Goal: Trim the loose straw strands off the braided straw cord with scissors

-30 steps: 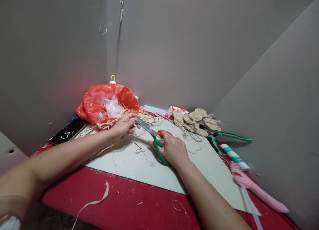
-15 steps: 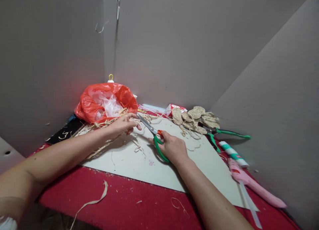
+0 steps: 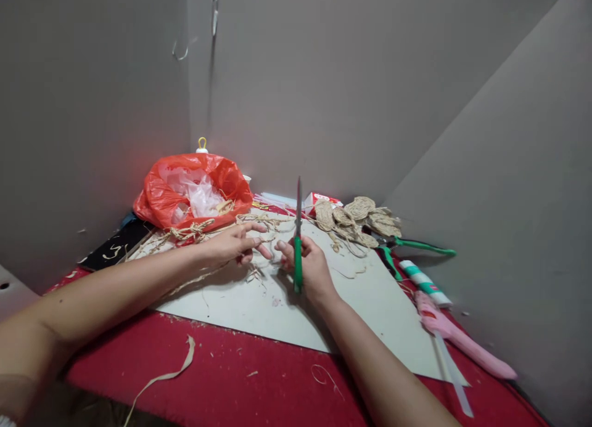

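Observation:
Green-handled scissors (image 3: pixel 298 254) stand nearly upright in my right hand (image 3: pixel 314 268), blades pointing up and away. That hand is closed round the handles, with thumb and fingertips reaching toward the left. Just across from it, my left hand (image 3: pixel 238 242) hovers over the white board (image 3: pixel 296 322) with its fingers stretched apart. I see nothing gripped in it, though thin strands lie close to its fingertips. Beneath my left forearm runs a braided straw cord (image 3: pixel 198 280). Small fibre scraps (image 3: pixel 254 272) lie on the board below the hands.
Behind my left hand sits a red plastic bag (image 3: pixel 152 193) with white plastic inside. Coiled twine pieces (image 3: pixel 361 208), green-handled pliers (image 3: pixel 425 247), a green-and-white roll (image 3: pixel 424 282) and a pink glue gun (image 3: pixel 462 334) line the right side. Grey walls enclose the red-covered table (image 3: pixel 222 378).
The scissors have swung from pointing left at my left hand to upright. My right hand has turned with them, its fingertips now nearer my left hand. My left fingers have spread slightly.

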The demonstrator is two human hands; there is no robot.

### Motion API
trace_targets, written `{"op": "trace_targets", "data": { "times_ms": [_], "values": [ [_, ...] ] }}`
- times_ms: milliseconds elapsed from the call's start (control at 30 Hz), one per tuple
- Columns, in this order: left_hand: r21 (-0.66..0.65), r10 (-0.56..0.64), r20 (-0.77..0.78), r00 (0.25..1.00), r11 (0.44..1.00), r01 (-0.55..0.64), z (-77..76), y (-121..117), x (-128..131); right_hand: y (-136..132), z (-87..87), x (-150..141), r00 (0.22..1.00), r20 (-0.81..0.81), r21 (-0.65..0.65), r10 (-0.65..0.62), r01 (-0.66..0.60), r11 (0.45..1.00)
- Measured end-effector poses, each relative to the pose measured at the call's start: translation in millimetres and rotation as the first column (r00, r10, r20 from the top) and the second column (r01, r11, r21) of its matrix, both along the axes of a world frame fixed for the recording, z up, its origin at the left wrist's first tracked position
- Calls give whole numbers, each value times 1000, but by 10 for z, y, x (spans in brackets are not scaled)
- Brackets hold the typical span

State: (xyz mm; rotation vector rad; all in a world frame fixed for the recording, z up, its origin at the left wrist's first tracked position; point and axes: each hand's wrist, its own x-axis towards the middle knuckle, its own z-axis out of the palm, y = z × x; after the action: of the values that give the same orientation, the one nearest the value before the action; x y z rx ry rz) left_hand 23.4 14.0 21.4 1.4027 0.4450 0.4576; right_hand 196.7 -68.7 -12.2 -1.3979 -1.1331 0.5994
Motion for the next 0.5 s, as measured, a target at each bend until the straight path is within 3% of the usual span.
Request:
{"op": "trace_targets", "data": {
  "times_ms": [67,133,367,500],
  "values": [
    [-28,-78,-9,997,997,78,-29,-76,56,-8,36,-71,972,-218,22,89,-87,996],
    [-47,-117,-26,993,992,116,-42,-129,104,-18,72,-102,951,-291,47,110,-101,994],
    [130,2,-251,968,991,32,105,-177,83,30,63,2,957,-288,98,19,10,995],
    [149,41,-254,966,989,-3,1,-329,56,42,39,-22,966,-253,106,45,-19,994]
  ]
}}
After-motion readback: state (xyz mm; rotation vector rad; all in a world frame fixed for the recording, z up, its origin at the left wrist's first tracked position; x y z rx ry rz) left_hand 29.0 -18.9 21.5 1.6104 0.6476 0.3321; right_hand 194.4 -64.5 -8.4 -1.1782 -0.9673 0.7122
